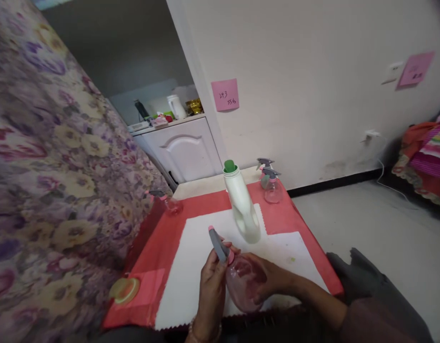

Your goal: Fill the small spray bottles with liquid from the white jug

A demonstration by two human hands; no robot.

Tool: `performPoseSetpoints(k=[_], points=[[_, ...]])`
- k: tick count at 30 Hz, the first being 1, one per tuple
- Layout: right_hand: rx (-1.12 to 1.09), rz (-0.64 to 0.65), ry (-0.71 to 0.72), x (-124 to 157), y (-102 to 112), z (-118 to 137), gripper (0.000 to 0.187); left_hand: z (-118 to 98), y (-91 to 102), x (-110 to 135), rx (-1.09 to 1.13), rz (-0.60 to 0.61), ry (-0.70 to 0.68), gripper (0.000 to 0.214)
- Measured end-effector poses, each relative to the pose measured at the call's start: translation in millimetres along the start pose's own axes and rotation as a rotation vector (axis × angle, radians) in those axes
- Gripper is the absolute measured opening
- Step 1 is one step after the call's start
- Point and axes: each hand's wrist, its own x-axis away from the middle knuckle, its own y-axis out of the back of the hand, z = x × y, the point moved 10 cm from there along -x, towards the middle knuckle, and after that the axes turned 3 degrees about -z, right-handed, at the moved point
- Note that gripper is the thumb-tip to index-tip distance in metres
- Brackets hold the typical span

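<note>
My left hand (210, 286) grips the grey and pink trigger head (218, 244) of a clear pink spray bottle (241, 283). My right hand (273, 281) wraps round the bottle's round body from the right. Both hands hold the spray bottle just above the white cloth (191, 257) on a red-covered table (163, 238). Just beyond my hands stands a white jug bottle with a green cap (241, 202).
Two more spray bottles (270, 183) stand at the table's far right corner, another spray bottle (170, 202) at the far left. A yellow-green lid (124, 289) lies at the near left. Floral fabric (45, 166) fills the left. A white cabinet (180, 147) stands behind.
</note>
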Motion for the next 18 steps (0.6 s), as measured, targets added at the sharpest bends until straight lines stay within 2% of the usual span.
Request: performPoseSetpoints(k=[2, 4, 9, 12, 15, 18], points=[[-0.086, 0.101, -0.002, 0.8, -9.0, 5.0, 0.102, 1.0, -4.9, 1.6, 0.008, 0.064, 0.011, 0.035], [-0.084, 0.098, 0.001, -0.3, -9.5, 3.1, 0.098, 3.1, -4.2, 2.3, -0.001, 0.055, 0.016, 0.035], [0.162, -0.205, 0.066, -3.0, 11.4, -7.7, 0.091, 6.6, 6.9, 2.9, -0.05, -0.119, -0.001, 0.036], [0.234, -0.295, 0.082, -0.2, 14.5, -6.8, 0.088, 7.9, 10.5, 3.8, -0.042, -0.188, 0.005, 0.036], [0.214, -0.27, 0.078, 0.6, 15.4, -4.2, 0.086, 7.6, 8.7, 2.7, -0.014, -0.166, 0.024, 0.037], [0.095, -0.115, 0.065, -1.6, 9.5, -2.0, 0.085, 3.9, 1.8, 0.9, 0.032, -0.074, 0.032, 0.036]])
